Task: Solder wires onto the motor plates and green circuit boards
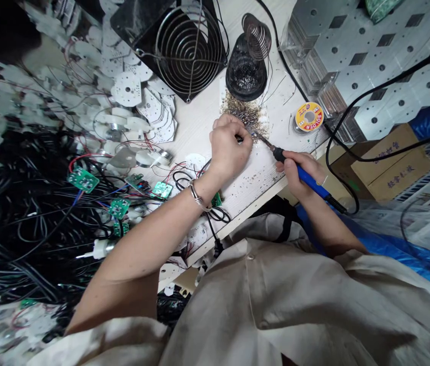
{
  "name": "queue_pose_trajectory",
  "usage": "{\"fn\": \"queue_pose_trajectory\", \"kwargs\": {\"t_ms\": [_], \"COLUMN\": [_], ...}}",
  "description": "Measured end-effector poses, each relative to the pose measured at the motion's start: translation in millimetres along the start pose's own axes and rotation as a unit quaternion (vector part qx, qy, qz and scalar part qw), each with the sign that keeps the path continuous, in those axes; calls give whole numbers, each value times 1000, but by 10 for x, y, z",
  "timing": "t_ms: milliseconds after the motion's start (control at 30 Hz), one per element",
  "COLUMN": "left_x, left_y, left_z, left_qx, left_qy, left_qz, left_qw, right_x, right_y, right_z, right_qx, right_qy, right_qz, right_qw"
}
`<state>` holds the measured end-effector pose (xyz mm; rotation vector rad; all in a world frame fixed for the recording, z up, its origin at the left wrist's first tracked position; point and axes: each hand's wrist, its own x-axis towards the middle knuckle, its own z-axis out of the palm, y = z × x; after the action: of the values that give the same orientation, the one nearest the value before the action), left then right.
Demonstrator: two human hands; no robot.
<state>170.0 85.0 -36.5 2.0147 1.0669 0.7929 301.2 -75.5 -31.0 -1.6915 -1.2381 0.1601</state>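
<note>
My right hand is wrapped round a soldering iron with a blue handle. Its metal tip points up and left, close to the fingers of my left hand. Those fingers are closed in a pinch; a small dark piece shows between them, too covered to name. Beneath and beyond the fingertips lies a patch of brown solder crumbs. Behind it stands a black soldering iron stand with a wire coil. A black cable loops beside my left wrist, near several green circuit boards.
A black fan with a wire grille stands at the back. Solder reel lies right of the crumbs. Black cables and white plastic parts pile up at left. A cardboard box and perforated metal sheets are at right.
</note>
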Motion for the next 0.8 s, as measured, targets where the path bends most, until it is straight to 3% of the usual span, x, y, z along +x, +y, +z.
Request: {"fn": "queue_pose_trajectory", "kwargs": {"t_ms": [500, 800], "left_x": [-10, -20], "left_y": [23, 6], "left_z": [11, 23], "left_qx": [-9, 9], "left_qy": [12, 3], "left_qz": [-6, -2], "left_qw": [1000, 1000], "right_x": [45, 29], "right_y": [-16, 28], "right_z": [-55, -24], "right_qx": [-22, -5], "right_qy": [-18, -22], "right_qz": [-54, -45], "right_qw": [998, 999]}}
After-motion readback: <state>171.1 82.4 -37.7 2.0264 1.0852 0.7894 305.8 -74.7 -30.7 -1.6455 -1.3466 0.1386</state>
